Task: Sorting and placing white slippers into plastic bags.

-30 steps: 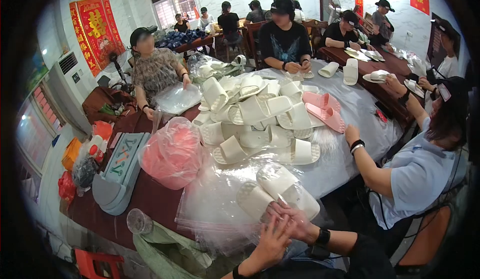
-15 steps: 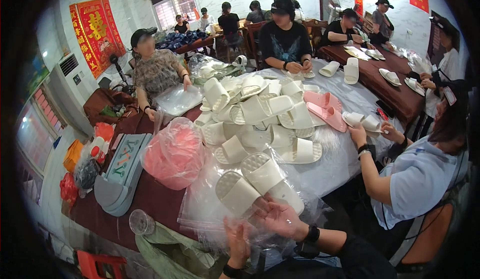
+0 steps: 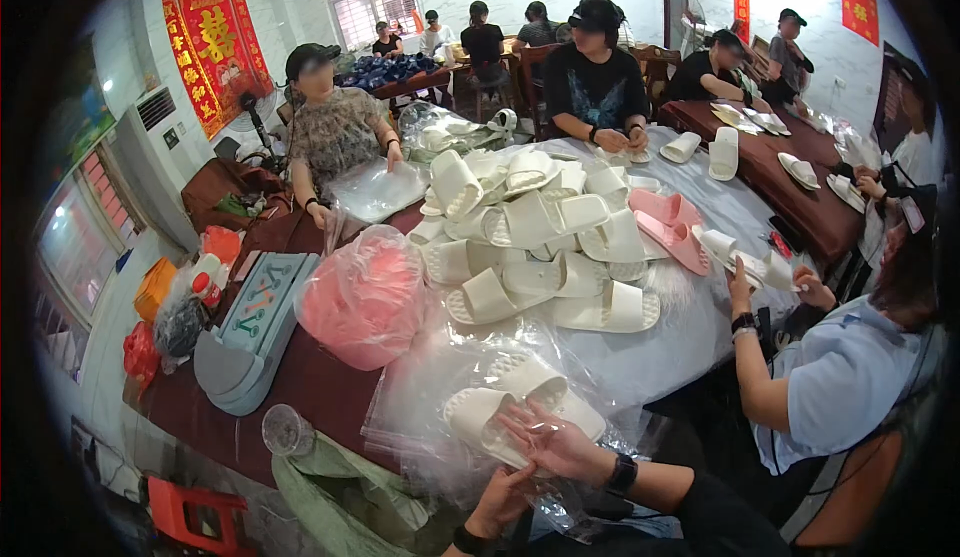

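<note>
white slippers (image 3: pixel 474 415) lie under the right hand (image 3: pixel 562 444), spread open — left hand (image 3: pixel 502 500), apart a moment ago, now meets their near end, grip unclear, so both attend the pair — clear plastic (image 3: pixel 405 402) around, slipper heap (image 3: pixel 532 219) beyond on the desk (image 3: pixel 325 397).

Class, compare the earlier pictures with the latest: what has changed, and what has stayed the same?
The bagged white slippers have shifted left since the first picture. The right hand now lies over them, the left hand at their near end. The co-worker at right, first reaching toward the brown table, now holds another white pair. The slipper pile and bagged pink bundle stayed put.
</note>
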A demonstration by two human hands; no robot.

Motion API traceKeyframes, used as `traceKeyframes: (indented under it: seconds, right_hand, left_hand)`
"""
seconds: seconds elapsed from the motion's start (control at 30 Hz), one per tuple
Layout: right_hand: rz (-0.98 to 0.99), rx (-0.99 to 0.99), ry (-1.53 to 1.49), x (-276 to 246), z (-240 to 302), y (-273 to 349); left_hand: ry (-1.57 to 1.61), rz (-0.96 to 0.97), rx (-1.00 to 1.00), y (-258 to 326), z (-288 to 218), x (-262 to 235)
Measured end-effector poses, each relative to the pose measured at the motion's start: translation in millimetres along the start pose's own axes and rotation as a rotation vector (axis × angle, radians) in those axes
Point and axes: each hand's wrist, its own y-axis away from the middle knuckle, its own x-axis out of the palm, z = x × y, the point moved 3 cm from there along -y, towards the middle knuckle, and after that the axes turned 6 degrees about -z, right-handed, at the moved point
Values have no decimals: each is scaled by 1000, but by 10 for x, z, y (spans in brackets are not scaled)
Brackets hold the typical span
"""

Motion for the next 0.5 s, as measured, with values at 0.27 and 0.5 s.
traceKeyframes:
  seconds: [0.27, 0.5]
  right_hand:
    - [175, -728, 1690, -50, 297, 686]
    - [376, -1528, 1846, 158, 292, 1384]
  left_hand:
    - [251, -137, 42, -123, -25, -22]
    - [327, -52, 26, -115, -222, -7]
